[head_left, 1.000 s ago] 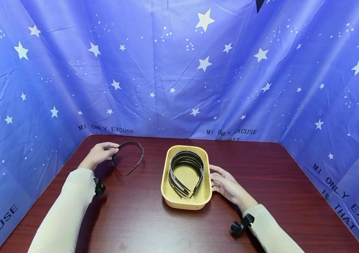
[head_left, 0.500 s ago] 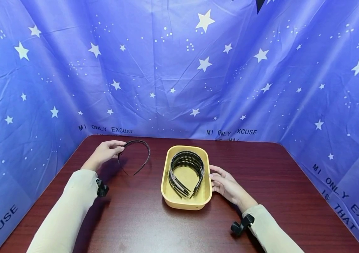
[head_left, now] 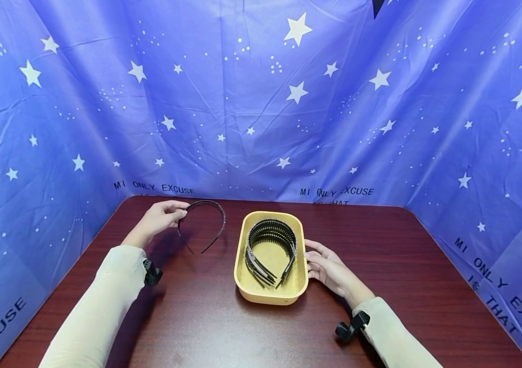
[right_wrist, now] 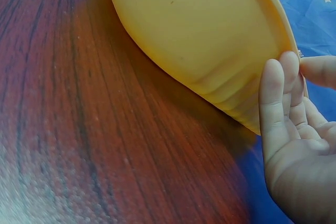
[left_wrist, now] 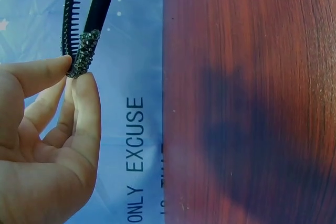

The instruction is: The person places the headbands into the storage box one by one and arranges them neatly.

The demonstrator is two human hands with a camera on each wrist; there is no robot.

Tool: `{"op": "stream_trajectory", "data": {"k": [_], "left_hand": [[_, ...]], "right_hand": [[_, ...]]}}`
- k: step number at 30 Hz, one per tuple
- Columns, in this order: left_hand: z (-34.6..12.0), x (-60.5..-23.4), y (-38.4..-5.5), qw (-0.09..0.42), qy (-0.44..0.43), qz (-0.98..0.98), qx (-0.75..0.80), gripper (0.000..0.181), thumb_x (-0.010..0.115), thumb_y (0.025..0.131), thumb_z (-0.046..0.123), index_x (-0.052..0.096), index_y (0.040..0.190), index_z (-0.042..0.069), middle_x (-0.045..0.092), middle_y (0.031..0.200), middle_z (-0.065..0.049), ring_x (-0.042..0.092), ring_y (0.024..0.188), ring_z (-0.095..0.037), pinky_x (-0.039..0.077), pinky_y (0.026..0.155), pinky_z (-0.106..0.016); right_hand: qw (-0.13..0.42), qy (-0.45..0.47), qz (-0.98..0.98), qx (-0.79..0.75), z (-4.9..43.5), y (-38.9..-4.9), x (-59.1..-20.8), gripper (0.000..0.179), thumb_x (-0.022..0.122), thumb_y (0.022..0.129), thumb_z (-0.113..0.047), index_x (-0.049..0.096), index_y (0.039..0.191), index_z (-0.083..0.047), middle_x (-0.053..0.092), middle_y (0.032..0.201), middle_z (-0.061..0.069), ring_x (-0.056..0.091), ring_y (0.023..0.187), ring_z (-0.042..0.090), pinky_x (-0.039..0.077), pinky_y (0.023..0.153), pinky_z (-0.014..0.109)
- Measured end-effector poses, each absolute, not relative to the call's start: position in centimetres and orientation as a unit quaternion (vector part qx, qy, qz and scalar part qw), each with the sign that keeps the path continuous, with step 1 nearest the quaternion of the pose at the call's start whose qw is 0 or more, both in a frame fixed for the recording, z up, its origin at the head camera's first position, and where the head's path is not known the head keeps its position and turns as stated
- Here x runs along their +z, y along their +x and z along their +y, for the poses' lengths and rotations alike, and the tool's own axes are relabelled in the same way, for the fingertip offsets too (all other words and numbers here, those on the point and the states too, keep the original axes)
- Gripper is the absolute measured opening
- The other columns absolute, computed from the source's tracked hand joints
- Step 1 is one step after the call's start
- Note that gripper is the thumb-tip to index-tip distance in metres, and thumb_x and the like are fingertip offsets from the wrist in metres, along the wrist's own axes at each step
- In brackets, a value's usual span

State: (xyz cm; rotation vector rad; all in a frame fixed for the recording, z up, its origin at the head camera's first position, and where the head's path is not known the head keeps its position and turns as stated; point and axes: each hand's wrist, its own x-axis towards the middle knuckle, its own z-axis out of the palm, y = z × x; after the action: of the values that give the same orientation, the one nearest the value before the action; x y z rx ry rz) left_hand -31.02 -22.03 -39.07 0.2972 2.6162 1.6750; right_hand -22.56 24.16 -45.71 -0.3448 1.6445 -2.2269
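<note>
In the head view my left hand (head_left: pixel 159 220) pinches one side of a black headband (head_left: pixel 223 225) between thumb and fingertips, over the back left of the table. Comb teeth line this headband's inside, and its held part bears dark glittery beads (left_wrist: pixel 86 53) in the left wrist view. My right hand (head_left: pixel 333 271) touches the right side of a yellow plastic bin (head_left: pixel 270 297). The right wrist view shows fingers (right_wrist: pixel 273 98) laid along the bin's outer wall, the thumb at its rim. Several black headbands (head_left: pixel 272 225) lie nested inside the bin, their ends toward the front.
The dark red wooden table (head_left: pixel 196 327) bears the bin near its middle. Behind and beside it hangs a blue cloth (head_left: pixel 251 102) printed with stars and lettering. A black wrist camera (head_left: pixel 152 273) sits at the left wrist, another black camera (head_left: pixel 352 327) at the right.
My left hand has carried the headband to the right, toward the bin, and slightly up in the head view. The right hand and the bin have stayed in place.
</note>
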Motion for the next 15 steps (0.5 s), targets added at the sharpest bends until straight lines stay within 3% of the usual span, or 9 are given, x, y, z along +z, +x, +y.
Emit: {"op": "stream_trajectory", "data": {"k": [7,15], "left_hand": [[-21.2,-38.3,-30.6,0.009,0.103,0.831,0.546,0.037,0.063,0.099,0.009,0.059,0.131,-0.007,0.067,0.105,-0.011,0.063,0.093,-0.015,0.058,0.081,-0.035],[-20.1,-37.3,-30.2,0.016,0.112,0.822,0.559,0.038,0.065,0.097,0.010,0.060,0.131,-0.006,0.067,0.106,-0.012,0.065,0.096,-0.022,0.057,0.087,-0.047]], "right_hand": [[0.175,-0.119,0.582,-0.785,24.2,-22.6,-45.7,0.059,0.051,0.103,-0.005,0.020,0.153,0.004,0.065,0.104,0.005,0.066,0.078,0.015,0.056,0.069,0.027],[0.177,-0.122,0.581,-0.785,24.3,-22.7,-45.7,0.061,0.052,0.103,-0.006,0.019,0.153,0.004,0.065,0.104,0.005,0.066,0.078,0.014,0.056,0.069,0.027]]}}
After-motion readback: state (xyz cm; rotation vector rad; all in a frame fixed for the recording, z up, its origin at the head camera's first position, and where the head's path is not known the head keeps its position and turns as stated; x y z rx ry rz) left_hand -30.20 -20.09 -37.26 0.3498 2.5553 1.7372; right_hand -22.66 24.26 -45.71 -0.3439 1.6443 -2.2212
